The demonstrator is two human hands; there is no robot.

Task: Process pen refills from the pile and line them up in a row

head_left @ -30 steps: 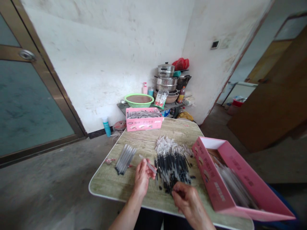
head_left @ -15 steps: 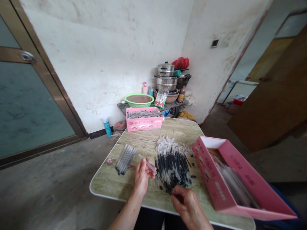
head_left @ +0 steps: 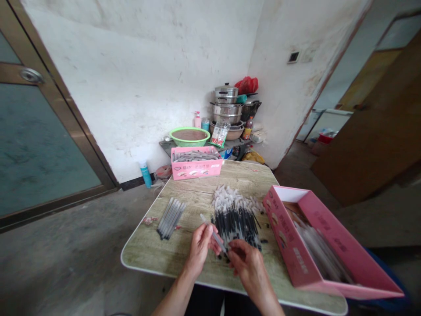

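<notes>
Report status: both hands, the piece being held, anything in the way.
Left grip closed on pale tube, slanted. Right grip at tube's near end, contact unclear. Heap of loose parts close beyond the hands.

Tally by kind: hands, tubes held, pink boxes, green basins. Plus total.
Hands: 2
Held tube: 1
Pink boxes: 2
Green basin: 1
Total: 6
</notes>
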